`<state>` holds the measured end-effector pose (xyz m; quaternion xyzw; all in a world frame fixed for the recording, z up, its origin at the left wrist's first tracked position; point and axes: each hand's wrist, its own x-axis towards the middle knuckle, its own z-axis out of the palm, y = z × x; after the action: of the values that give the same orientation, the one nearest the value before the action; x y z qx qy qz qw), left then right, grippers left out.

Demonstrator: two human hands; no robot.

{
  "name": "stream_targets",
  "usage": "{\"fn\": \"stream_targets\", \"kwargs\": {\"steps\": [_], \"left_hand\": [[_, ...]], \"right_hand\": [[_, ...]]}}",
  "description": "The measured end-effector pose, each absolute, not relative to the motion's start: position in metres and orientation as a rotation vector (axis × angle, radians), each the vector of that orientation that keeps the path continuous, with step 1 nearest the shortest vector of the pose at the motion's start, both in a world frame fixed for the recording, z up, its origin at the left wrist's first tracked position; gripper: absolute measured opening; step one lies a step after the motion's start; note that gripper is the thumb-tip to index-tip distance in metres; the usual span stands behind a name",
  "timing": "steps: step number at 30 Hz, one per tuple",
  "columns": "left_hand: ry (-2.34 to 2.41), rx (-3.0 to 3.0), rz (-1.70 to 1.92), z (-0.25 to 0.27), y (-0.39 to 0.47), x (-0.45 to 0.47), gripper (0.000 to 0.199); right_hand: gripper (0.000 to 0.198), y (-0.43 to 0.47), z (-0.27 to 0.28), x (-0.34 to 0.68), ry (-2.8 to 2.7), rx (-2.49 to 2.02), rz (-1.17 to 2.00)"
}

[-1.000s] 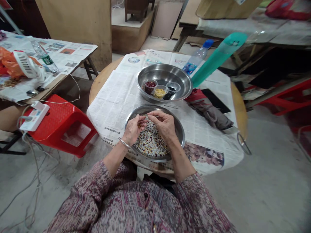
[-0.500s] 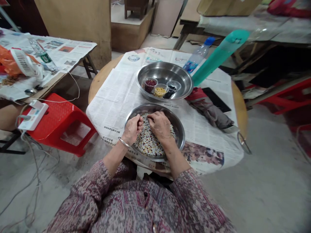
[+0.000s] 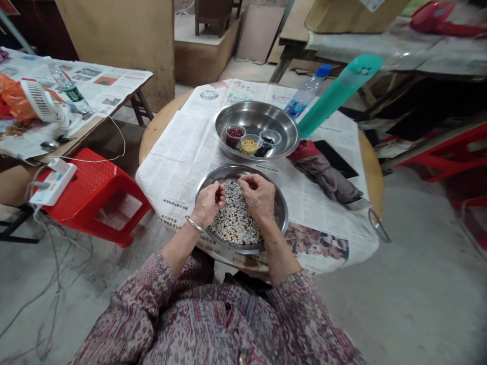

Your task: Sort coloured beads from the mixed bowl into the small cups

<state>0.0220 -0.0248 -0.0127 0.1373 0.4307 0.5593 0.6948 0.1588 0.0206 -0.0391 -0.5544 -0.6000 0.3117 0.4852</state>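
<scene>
A steel basin (image 3: 282,213) in front of me holds mixed grains and beans (image 3: 236,215), mostly pale with dark, red and yellow ones among them. Over its left side is my left hand (image 3: 208,203), fingers curled closed; what lies inside them is hidden. My right hand (image 3: 261,196) hovers above the right part of the grains, thumb and fingertips pinched; anything between them is too small to make out. Behind stands a second steel basin (image 3: 291,126) with a cup of red beans (image 3: 235,136), a cup of yellow kernels (image 3: 249,145) and a tilted cup of dark beans (image 3: 268,142).
Newspaper (image 3: 171,167) covers the round table. A plastic bottle (image 3: 308,91), a long green object (image 3: 338,96), a folded umbrella (image 3: 327,175) and a dark flat device (image 3: 335,158) lie or stand right of the basins. A red stool (image 3: 95,192) bears a power strip (image 3: 55,182).
My right hand has shifted right, away from my left hand, uncovering more of the grains. My left hand stays nearly in place, still curled.
</scene>
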Motion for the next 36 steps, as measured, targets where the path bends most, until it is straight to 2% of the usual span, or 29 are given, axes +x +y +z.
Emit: {"fn": "stream_targets", "kwargs": {"steps": [4, 6, 15, 23, 36], "left_hand": [[0.97, 0.304, 1.204, -0.01, -0.025, 0.023, 0.032], [0.952, 0.302, 1.19, -0.01, -0.025, 0.023, 0.033], [0.951, 0.363, 1.162, -0.011, -0.026, 0.019, 0.028], [0.981, 0.377, 1.151, -0.009, -0.024, 0.019, 0.028], [0.998, 0.406, 1.151, -0.007, -0.023, 0.02, 0.029]], "right_hand": [[0.022, 0.017, -0.03, 0.157, -1.4, -1.106, 1.102], [0.024, 0.017, -0.028, 0.157, -1.458, -1.064, 1.148], [0.028, 0.023, -0.036, 0.177, -1.37, -1.463, 0.5], [0.028, 0.014, -0.035, 0.2, -1.693, -1.676, 0.344], [0.023, 0.004, -0.048, 0.201, -2.024, -1.621, 0.099]]}}
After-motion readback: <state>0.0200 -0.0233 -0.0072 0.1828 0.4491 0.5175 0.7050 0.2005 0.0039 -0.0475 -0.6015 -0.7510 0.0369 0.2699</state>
